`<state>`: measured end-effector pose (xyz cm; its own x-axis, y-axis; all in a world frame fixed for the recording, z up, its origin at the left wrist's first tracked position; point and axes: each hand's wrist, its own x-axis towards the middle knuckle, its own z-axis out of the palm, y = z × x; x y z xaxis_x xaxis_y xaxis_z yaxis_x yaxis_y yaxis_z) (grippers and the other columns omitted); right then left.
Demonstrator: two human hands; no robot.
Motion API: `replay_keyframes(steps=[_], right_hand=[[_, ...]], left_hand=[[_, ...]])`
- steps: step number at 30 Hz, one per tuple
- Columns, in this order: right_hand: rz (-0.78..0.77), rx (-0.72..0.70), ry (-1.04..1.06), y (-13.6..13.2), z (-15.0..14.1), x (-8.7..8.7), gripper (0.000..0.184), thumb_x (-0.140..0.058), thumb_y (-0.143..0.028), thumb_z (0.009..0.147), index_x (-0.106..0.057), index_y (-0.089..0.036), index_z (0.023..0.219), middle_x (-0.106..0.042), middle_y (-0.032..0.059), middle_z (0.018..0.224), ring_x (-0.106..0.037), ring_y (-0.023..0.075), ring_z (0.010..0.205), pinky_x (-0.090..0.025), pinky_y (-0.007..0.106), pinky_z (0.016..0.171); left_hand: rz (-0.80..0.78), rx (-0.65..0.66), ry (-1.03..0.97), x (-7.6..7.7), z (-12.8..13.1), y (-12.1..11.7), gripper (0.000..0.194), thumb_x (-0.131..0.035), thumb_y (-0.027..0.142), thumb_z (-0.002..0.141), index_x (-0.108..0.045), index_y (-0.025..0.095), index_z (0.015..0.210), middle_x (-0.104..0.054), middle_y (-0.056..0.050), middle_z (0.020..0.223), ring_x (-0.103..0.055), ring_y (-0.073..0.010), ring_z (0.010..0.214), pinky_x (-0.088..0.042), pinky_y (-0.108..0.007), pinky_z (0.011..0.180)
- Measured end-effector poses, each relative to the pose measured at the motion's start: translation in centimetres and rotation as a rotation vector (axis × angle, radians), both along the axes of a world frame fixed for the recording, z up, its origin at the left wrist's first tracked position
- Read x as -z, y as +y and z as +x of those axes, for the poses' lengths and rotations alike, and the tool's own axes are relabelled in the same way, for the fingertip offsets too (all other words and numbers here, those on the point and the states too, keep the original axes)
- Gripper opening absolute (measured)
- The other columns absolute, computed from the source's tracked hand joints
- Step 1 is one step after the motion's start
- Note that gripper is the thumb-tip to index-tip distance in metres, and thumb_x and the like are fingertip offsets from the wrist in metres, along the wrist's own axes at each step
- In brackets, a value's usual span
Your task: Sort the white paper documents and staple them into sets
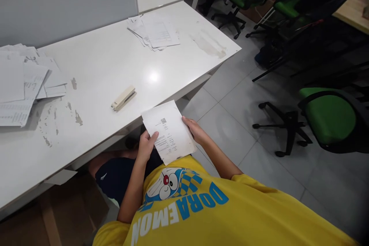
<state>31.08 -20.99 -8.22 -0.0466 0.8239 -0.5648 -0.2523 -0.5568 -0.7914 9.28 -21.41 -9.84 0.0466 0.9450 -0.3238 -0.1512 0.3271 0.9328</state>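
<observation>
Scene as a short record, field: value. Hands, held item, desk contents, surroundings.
Left hand: thumb on top of the printed paper, at its left side
Right hand: gripping the same paper at its right edge
Held item: white, with a QR code and lines of text too small to read
Desk: white, with gray marks
Stapler: cream, lying on the desk, touched by neither hand
Larger paper pile: left end of the desk
Smaller paper pile: far side
Surroundings: green-seated chair on the tiled floor, right
</observation>
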Motion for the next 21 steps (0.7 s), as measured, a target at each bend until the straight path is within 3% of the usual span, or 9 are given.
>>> replay_keyframes(steps=[5, 8, 11, 16, 18, 21], right_hand=[[0.134, -0.091, 0.059, -1.1, 0.6, 1.2, 0.049, -0.079, -0.053, 0.067, -0.071, -0.023, 0.105, -0.073, 0.0050, 0.109, -0.066, 0.0251, 0.101, -0.051, 0.036, 0.088], [0.136, -0.110, 0.071, -1.8, 0.6, 1.7, 0.045, -0.082, -0.044, 0.064, -0.070, -0.022, 0.102, -0.074, 0.0046, 0.103, -0.067, 0.0238, 0.093, -0.052, 0.036, 0.084], [0.133, 0.014, 0.049, -2.4, -0.1, 2.1, 0.038, -0.080, -0.043, 0.066, -0.069, -0.022, 0.095, -0.074, 0.0033, 0.096, -0.067, 0.0218, 0.085, -0.051, 0.033, 0.077], [0.159, 0.166, 0.041, -3.2, -1.7, 2.1, 0.036, -0.081, -0.043, 0.064, -0.066, -0.022, 0.089, -0.071, 0.0010, 0.092, -0.064, 0.0197, 0.085, -0.050, 0.029, 0.074], [0.154, 0.173, 0.033, -3.6, -2.1, 2.1, 0.036, -0.081, -0.043, 0.064, -0.066, -0.022, 0.088, -0.071, 0.0008, 0.092, -0.063, 0.0192, 0.084, -0.050, 0.028, 0.074], [0.151, 0.094, 0.055, -4.2, -1.8, 2.1, 0.037, -0.080, -0.043, 0.066, -0.066, -0.023, 0.094, -0.071, 0.0017, 0.098, -0.064, 0.0189, 0.088, -0.050, 0.029, 0.077]], left_hand=[[-0.042, -0.041, 0.189, 1.4, -0.4, -0.6, 0.055, -0.065, 0.067, 0.070, -0.066, 0.012, 0.066, -0.067, -0.006, 0.063, -0.063, -0.0214, 0.066, -0.046, -0.028, 0.057], [-0.013, -0.008, 0.075, 2.3, -0.9, -1.3, 0.057, -0.060, 0.068, 0.075, -0.071, 0.012, 0.083, -0.072, -0.008, 0.080, -0.066, -0.0238, 0.080, -0.050, -0.029, 0.068], [0.020, 0.032, -0.011, 3.0, -0.9, -2.3, 0.052, -0.068, 0.060, 0.073, -0.071, 0.016, 0.102, -0.073, -0.009, 0.101, -0.066, -0.0261, 0.099, -0.051, -0.032, 0.084], [-0.195, -0.044, -0.111, 3.7, 0.6, -4.8, 0.054, -0.079, 0.054, 0.062, -0.071, 0.012, 0.096, -0.074, -0.013, 0.097, -0.069, -0.0295, 0.093, -0.054, -0.039, 0.084], [-0.266, -0.096, -0.183, 4.0, 1.3, -5.8, 0.056, -0.079, 0.054, 0.062, -0.071, 0.012, 0.099, -0.074, -0.013, 0.096, -0.070, -0.0291, 0.091, -0.055, -0.040, 0.082], [-0.236, -0.157, -0.185, 4.4, 1.6, -6.4, 0.054, -0.077, 0.055, 0.064, -0.071, 0.013, 0.097, -0.074, -0.013, 0.096, -0.070, -0.0270, 0.088, -0.056, -0.037, 0.079]])
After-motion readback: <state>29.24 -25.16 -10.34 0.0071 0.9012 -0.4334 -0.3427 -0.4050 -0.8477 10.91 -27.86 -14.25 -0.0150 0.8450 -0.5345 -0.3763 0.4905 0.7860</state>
